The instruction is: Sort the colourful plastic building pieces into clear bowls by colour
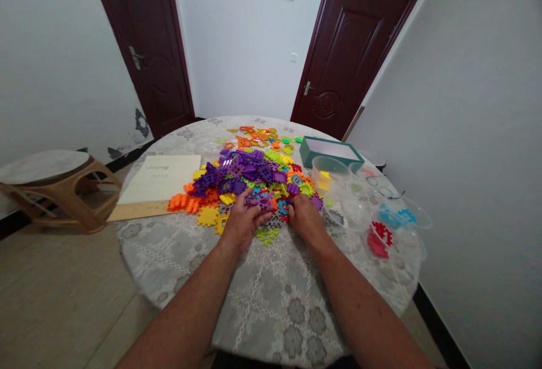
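Note:
A heap of plastic interlocking building pieces in purple, orange, yellow, green, red and blue lies on the round table. At the heap's near edge, my left hand rests with its fingers apart, touching purple and grey pieces. My right hand is to the right of it, fingers curled in at the pieces; what they hold, if anything, is hidden. Between the hands lie a lime-green piece and some grey ones. Yellow square pieces sit left of my left hand.
Clear plastic tubs stand on the right: one with a yellow piece, one with blue pieces, one with red pieces. Behind them is a green box. Left lies a cream sheet with a wooden strip; a stool stands beyond.

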